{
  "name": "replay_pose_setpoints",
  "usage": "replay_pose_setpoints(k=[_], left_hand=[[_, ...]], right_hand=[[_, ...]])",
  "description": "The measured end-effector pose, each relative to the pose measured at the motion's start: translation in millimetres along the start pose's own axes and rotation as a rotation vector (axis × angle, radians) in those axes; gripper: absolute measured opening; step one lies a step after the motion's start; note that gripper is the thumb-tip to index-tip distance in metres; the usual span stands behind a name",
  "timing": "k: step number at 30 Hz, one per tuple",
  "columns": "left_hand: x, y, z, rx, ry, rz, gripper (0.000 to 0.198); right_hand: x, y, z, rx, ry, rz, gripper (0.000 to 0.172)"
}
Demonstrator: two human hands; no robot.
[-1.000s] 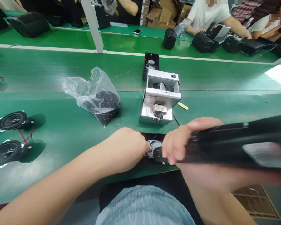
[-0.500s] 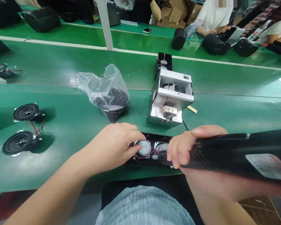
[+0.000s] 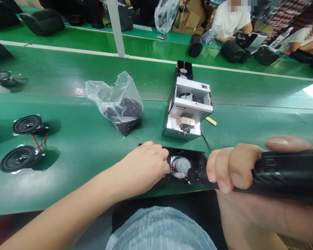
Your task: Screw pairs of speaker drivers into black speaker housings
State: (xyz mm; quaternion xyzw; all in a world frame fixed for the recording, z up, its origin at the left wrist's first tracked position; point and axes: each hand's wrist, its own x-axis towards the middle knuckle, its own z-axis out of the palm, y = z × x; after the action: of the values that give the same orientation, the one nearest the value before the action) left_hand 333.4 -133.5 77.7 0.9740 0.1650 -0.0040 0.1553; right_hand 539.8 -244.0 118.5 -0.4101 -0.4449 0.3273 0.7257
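My right hand (image 3: 232,166) is wrapped round a black electric screwdriver (image 3: 284,173), which lies nearly level with its nose pointing left. That nose is over the right end of a black speaker panel (image 3: 198,158) at the table's near edge. A round silver-backed speaker (image 3: 182,165) with red wires and a small white plug sits in the panel. My left hand (image 3: 150,165) is closed over the panel's left part, fingertips pinched together beside the speaker. Whatever those fingers hold is hidden, and the hand covers the panel's left speaker.
Beyond the panel stand a silver screw feeder (image 3: 189,111) and a clear bag of small black parts (image 3: 125,111). Two wired speakers (image 3: 22,158) lie left. Behind the feeder is another black panel (image 3: 185,67). Co-workers sit across the green bench (image 3: 80,73) among black speaker housings (image 3: 232,50).
My right hand and the screwdriver have moved right, uncovering the right speaker. My left hand has slid right, its fingers now closer together. Across the bench, a plastic bag has been lifted into view.
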Motion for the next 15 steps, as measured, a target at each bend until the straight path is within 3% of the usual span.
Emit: replay_pose_setpoints(k=[8, 15], left_hand=[[48, 15, 4.9, 0.077, -0.206, 0.086, 0.039], [67, 32, 9.0, 0.126, -0.357, 0.139, 0.046]], right_hand=[[3, -5, -12, 0.026, 0.035, -0.008, 0.032], [5, -4, -30, 0.092, -0.013, 0.000, 0.045]])
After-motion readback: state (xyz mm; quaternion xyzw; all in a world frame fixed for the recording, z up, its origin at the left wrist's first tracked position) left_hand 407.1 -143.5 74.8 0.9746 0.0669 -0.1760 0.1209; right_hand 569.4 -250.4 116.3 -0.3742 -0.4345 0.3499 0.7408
